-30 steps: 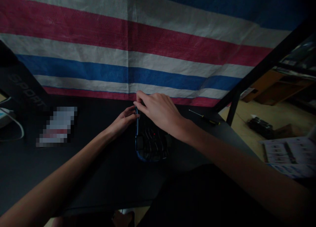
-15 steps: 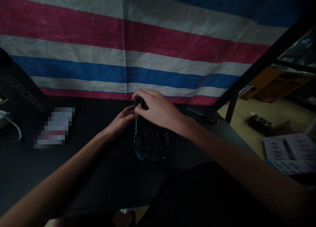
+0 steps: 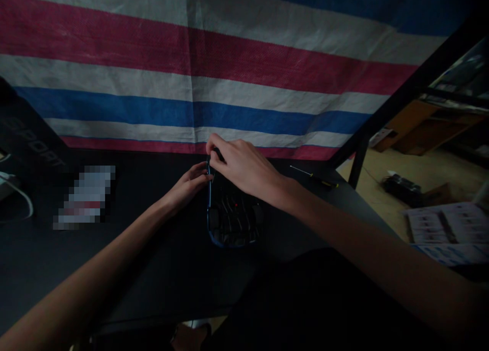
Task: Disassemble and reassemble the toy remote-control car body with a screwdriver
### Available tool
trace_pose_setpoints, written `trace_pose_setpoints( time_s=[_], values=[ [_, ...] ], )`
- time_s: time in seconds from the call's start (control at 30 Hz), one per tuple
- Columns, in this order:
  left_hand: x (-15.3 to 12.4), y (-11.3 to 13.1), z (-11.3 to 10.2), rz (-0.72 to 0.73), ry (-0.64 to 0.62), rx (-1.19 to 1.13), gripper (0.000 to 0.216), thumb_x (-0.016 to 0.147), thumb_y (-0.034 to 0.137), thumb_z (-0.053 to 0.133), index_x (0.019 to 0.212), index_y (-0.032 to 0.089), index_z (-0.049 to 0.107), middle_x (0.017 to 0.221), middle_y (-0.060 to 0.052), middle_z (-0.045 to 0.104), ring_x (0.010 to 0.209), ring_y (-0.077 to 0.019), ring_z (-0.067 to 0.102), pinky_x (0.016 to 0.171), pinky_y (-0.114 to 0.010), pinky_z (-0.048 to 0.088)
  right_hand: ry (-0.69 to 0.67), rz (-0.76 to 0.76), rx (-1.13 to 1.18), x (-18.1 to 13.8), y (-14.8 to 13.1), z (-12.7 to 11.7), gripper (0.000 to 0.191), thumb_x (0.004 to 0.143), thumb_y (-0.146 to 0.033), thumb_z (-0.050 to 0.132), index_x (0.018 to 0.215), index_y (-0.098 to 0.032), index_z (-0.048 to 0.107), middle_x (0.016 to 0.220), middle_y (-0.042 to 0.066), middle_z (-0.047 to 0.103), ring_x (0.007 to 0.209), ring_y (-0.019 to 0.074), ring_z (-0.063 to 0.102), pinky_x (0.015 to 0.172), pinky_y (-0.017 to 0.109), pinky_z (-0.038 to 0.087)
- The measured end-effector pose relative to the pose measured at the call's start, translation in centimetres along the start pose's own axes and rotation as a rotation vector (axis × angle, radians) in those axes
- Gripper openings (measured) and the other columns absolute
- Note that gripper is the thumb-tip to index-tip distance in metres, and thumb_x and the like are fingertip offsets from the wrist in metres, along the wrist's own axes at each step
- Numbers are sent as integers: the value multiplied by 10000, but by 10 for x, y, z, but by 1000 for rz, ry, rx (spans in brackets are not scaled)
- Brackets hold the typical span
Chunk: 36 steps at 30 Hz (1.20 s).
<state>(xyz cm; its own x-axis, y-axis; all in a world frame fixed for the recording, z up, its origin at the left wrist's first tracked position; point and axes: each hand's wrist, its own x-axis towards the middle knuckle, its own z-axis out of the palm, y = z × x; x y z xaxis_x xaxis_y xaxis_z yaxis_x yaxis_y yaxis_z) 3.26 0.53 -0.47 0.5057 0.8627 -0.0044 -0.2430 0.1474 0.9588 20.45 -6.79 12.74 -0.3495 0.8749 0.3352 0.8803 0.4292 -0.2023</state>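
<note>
At the far left of the desk [image 3: 153, 269] stands a dark box [image 3: 30, 137] lettered SPORT, with a white cable [image 3: 29, 200] curving in front of it. Next comes a flat, pale item [image 3: 86, 195], its surface masked by squares. The left hand [image 3: 186, 187] reaches in, thumb and fingers set against the left edge of a blue toy car [image 3: 234, 222]; the light is too dim to say whether they grip that edge or only rest on it. The car lies upside down in the middle of the desk, a small red spot on its black underside. Over its far end, the right hand [image 3: 244, 165] has thumb and forefinger clamped on a dark part [image 3: 217, 152]. Farther right lies a screwdriver [image 3: 323, 181], tip pointing left. Beyond the desk, a printed carton [image 3: 430, 226] sits on the floor [image 3: 385, 221].
</note>
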Motion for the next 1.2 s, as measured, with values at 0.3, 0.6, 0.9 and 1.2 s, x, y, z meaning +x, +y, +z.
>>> trace_pose_setpoints(
  time_s=[0.3,0.6,0.9,1.2],
  values=[
    [0,1,-1,-10,17,-3,664,815,261,846,1435,178,624,1473,-139,648,1429,-322,565,1305,-506,315,22,17,-7,-1,0,-2,213,1065,-239,464,1180,-176,631,958,75,731,860,214,647,822,351,436],
    [-1,1,0,-3,31,-20,659,815,263,845,1427,166,620,1471,-152,654,1435,-323,566,1300,-482,326,-13,14,104,-1,-2,-3,202,1023,-244,535,1180,-192,651,995,64,744,865,204,663,773,342,441],
    [1,1,0,-8,15,-19,715,805,298,852,1459,167,594,1460,-145,657,1435,-324,561,1303,-487,322,-1,-21,127,-1,-2,-3,204,1025,-213,554,1190,-168,667,1027,71,750,917,194,673,809,322,442],
    [-1,1,2,6,-11,-1,680,843,295,819,1469,157,592,1445,-153,666,1411,-321,578,1288,-503,331,11,-59,96,-1,-2,-5,186,1045,-241,540,1139,-192,693,1101,72,756,1012,203,670,845,320,436]
  ],
)
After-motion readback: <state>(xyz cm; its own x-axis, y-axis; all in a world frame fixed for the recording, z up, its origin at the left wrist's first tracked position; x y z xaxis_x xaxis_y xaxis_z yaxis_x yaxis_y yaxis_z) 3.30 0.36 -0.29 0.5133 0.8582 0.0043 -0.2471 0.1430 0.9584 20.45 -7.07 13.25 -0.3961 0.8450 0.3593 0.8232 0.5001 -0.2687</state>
